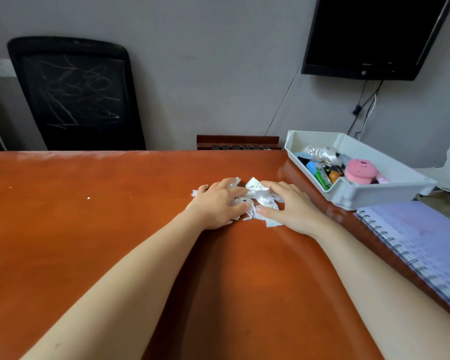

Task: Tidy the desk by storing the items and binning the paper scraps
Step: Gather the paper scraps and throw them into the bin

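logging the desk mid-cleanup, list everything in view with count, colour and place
paper scraps: one pile, white, mid-desk between the hands
stray bits: two, white, on the desk to the left
tray: one, white, far right of the desk, holding small mixed items
notebook: one, pale purple, spiral-bound, at the desk's right edge, nearer than the tray
desk: one, orange-brown, fills the foreground
chair: one, black, behind the desk at left
screen: one, black, on the wall, upper right
cables: a few, black and white, hanging below the screen
left hand: one, on the pile's left side
right hand: one, on the pile's right side
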Tool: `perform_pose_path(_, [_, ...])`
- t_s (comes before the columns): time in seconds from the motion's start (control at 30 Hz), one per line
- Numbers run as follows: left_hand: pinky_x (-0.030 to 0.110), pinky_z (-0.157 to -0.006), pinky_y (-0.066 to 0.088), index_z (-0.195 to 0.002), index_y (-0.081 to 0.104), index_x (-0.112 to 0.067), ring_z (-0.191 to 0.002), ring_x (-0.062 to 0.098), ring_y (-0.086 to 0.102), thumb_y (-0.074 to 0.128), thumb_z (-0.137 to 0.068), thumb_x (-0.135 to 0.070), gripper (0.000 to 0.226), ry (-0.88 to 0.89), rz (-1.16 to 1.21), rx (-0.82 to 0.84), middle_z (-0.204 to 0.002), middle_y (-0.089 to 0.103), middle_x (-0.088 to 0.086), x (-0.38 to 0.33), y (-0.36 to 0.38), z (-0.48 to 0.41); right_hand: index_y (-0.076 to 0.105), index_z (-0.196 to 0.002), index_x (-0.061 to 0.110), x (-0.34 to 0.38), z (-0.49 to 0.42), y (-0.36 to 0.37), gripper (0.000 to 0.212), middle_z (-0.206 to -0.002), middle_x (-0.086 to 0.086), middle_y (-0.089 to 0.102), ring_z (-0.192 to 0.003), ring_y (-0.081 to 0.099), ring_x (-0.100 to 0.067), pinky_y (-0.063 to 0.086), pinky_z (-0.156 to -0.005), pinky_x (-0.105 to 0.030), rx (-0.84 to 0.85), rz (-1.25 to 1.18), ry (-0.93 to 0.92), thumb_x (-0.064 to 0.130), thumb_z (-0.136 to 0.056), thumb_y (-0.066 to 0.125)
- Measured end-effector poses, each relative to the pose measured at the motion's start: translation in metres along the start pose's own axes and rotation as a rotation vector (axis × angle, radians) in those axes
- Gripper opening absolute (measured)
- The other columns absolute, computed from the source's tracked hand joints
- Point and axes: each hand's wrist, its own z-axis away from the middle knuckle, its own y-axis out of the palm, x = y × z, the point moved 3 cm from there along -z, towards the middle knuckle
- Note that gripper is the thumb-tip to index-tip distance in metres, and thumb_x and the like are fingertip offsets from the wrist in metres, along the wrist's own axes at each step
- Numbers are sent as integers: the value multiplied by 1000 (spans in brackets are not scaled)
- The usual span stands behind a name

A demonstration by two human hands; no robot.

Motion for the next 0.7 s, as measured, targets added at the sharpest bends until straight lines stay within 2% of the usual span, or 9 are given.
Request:
perform_pose_path(0.07, [43,-115,11,-136,43,-35,-140,16,26,39,-93,-52,46,10,40,-19,-154,25,-8,0,0,-1,35,-142,32,-3,-3,2,59,-128,9,48,-124,40,-13,33,-105,-36,-17,3,-15,45,-88,57])
perform_pose_path(0.13, [40,-111,22,-126,52,-27,-129,16,42,46,-93,-47,39,33,107,-60,-141,45,-7,-2,-2,1,37,-142,29,-3,-5,3,57,-120,9,48,-120,42,-13,36,-100,-30,-28,-12,-32,40,-89,58])
perform_pose_path(0.2, [36,-98,39,-113,58,-20,-103,19,58,52,-92,-40,29,43,183,-85,-113,63,-2,-4,-4,4,41,-140,26,-3,-6,5,55,-114,10,47,-117,42,-12,34,-94,-24,-33,-42,-42,36,-90,60])
perform_pose_path(0.3, [36,-73,49,-96,60,-14,-74,20,59,52,-93,-34,22,31,270,-106,-86,66,5,-2,-5,7,52,-131,24,-2,-8,8,43,-108,8,48,-113,43,-14,35,-93,-25,-40,-11,-64,35,-90,59])
perform_pose_path(0.43, [32,-65,47,-88,56,-6,-74,23,55,47,-97,-23,22,36,255,-186,-85,60,7,-2,-8,8,62,-114,22,-1,-9,8,25,-110,11,45,-113,43,-14,36,-95,-25,-46,-18,-83,31,-90,60])
perform_pose_path(0.53, [30,-69,47,-88,55,-8,-79,20,54,45,-97,-17,16,64,233,-227,-89,57,4,-5,-12,8,59,-100,21,2,-10,9,11,-120,8,48,-116,43,-14,32,-92,-22,-59,-20,-105,27,-91,60])
perform_pose_path(0.6, [24,-64,42,-85,49,-13,-75,16,50,43,-98,-15,14,64,232,-268,-86,54,2,-4,-13,9,56,-95,19,3,-10,9,8,-123,6,52,-115,45,-14,34,-91,-23,-64,-8,-101,26,-91,58])
perform_pose_path(0.63, [23,-61,40,-85,47,-14,-71,16,49,42,-99,-15,15,46,240,-289,-85,54,2,-3,-14,10,57,-95,17,3,-10,9,10,-119,5,54,-112,46,-15,37,-90,-25,-71,-3,-98,26,-92,58])
perform_pose_path(0.7, [32,-59,45,-87,48,-8,-67,22,53,37,-100,-19,20,-9,258,-334,-83,57,8,0,-16,11,55,-92,17,5,-9,8,10,-102,7,55,-101,49,-15,42,-84,-29,-96,6,-101,27,-92,57])
